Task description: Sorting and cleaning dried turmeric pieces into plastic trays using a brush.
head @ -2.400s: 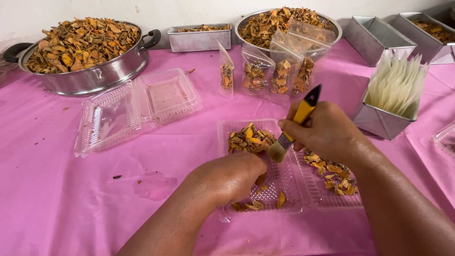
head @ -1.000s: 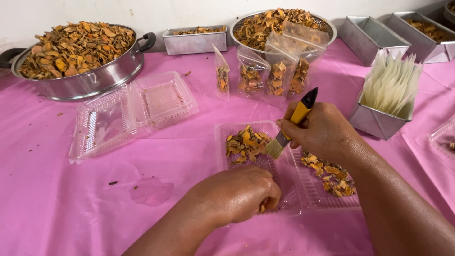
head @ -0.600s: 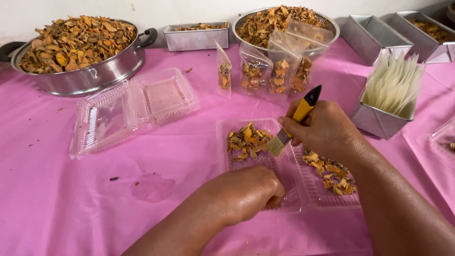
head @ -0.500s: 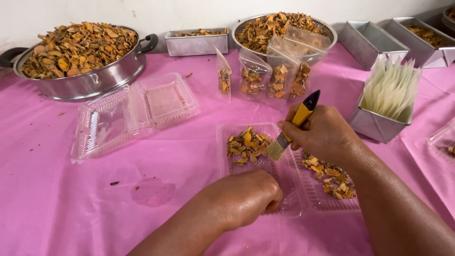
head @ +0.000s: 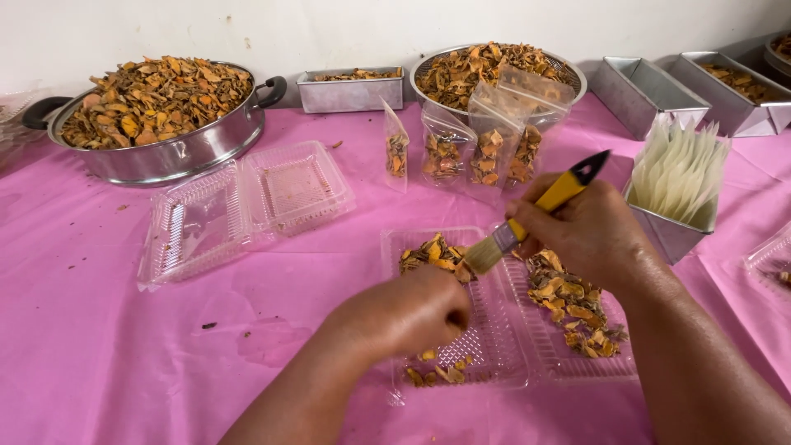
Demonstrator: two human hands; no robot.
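Little has shifted: right hand [head: 589,235] grips the brush [head: 527,222], left hand [head: 412,313] fisted on the half-swept clear tray [head: 494,346], chips [head: 432,255] remaining.

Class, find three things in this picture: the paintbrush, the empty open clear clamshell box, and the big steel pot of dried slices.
paintbrush [head: 550,200], head view, yellow handle.
empty clamshell box [head: 247,206], head view, centre hinge.
steel pot [head: 177,155], head view, front wall.

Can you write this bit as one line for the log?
right hand: holds yellow-handled brush | left hand: fist on clear plastic clamshell tray | tray: orange dried slices
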